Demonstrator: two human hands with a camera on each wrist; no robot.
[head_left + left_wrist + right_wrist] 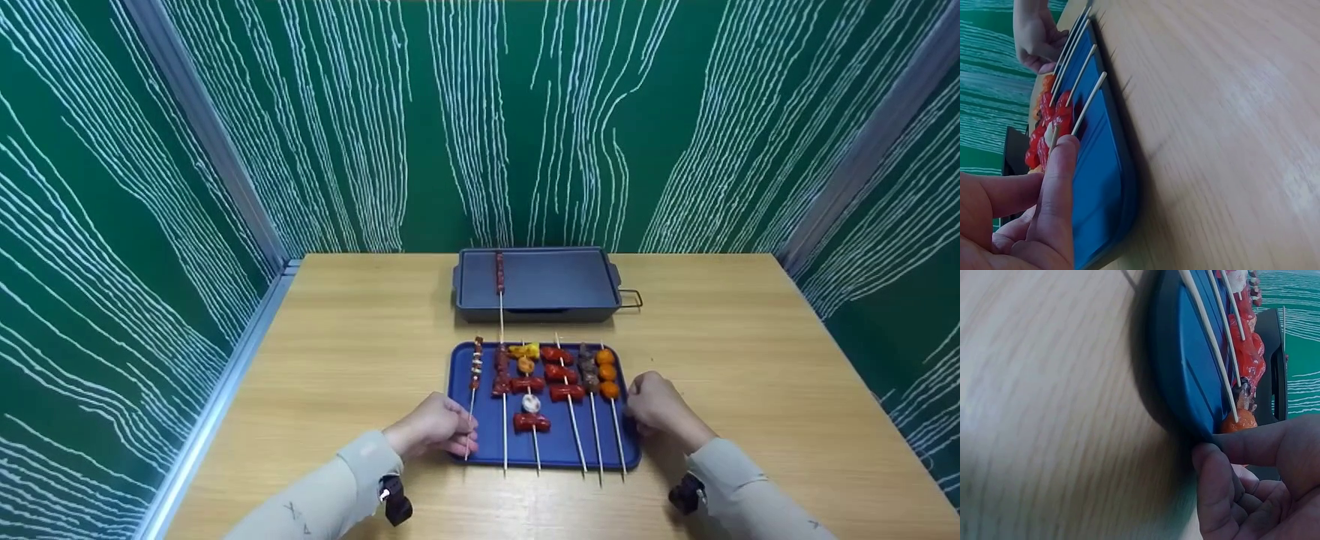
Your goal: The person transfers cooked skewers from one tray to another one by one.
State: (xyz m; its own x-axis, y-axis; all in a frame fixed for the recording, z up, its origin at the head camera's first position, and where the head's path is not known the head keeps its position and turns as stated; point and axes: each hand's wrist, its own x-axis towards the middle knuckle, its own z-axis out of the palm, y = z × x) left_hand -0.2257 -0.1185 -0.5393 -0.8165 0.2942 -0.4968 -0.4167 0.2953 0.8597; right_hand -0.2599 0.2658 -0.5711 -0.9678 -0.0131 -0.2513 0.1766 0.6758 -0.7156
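My left hand (442, 426) pinches the bare stick of a thin skewer (476, 364) with small red and white pieces, over the left side of a blue tray (521, 452). In the left wrist view, thumb and finger meet on that stick. My right hand (660, 405) grips the tray's right rim; the right wrist view shows its thumb and forefinger pinching the edge. Across the tray lie a dark red meat skewer (501, 371), a mixed skewer (531, 403), a red sausage-like skewer (562, 373), a brown meat skewer (589, 369) and an orange-ball skewer (607, 372).
Behind the tray stands a dark rectangular grill (555, 277) with a wire handle (632, 298) on its right. One skewer (500, 274) lies on its left part, its stick reaching toward the tray. Green patterned walls (517, 127) border the wooden table (360, 337).
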